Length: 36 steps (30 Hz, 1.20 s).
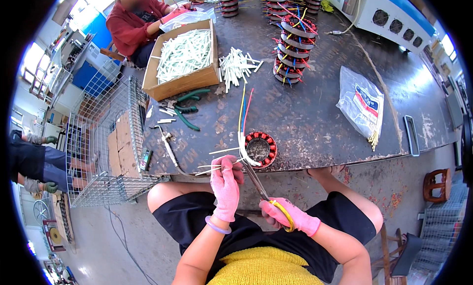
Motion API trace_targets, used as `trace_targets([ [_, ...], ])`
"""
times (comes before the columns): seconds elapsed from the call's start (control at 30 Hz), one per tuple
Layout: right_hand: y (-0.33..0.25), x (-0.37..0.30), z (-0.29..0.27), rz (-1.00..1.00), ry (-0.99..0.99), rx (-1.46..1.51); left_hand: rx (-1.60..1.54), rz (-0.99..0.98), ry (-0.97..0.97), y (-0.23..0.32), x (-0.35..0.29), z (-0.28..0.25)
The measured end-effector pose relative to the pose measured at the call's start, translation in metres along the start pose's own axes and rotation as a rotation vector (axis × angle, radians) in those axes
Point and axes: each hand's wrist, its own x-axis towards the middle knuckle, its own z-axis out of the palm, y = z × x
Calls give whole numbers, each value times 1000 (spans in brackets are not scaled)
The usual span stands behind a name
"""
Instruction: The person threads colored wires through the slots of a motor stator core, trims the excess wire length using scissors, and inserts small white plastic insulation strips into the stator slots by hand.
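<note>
A small stator [271, 148] with red windings lies at the table's near edge. Yellow, blue and red wires [244, 112] rise from its left side through a white sleeve [242, 143]. My left hand [226, 186], in a pink glove, is closed just below the stator, pinching thin whitish strips [209, 169] that look like cable ties. In my right hand [291, 216], also gloved in pink, are yellow-handled scissors [256, 181]. Their long blades point up and left to the stator's lower left edge. Whether the blades are apart is too small to tell.
A cardboard box [187, 85] of white tubes stands ahead left, with loose tubes [238, 66] beside it. Green-handled pliers [186, 110] lie nearer. Stacked stators [295, 48] stand farther back. A plastic bag [362, 105] lies right. A wire cart [106, 137] adjoins the table; a co-worker [135, 26] sits far left.
</note>
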Motion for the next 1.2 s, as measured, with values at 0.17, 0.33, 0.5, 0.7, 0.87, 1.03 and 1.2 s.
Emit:
trace_targets([
  [0.17, 1, 1, -1, -15, -23, -44, -2, -3, -2, 0, 1, -1],
  [0.33, 1, 13, -1, -83, 45, -252, 5, -18, -7, 0, 1, -2],
  [0.5, -2, 20, 2, -96, 40, -192, 3, -19, -8, 0, 0, -2],
  [0.7, -11, 19, 8, -122, 69, -264, -4, -15, -19, -4, 0, -3],
  [0.87, -13, 21, 13, -116, 75, -239, -24, -17, -11, -3, 0, -2],
  [1.03, -10, 25, 12, -189, 125, -381, -14, -72, -6, 4, 5, -2],
  [1.2, -5, 28, 13, -179, 135, -474, -58, -142, 18, 12, 18, -11],
])
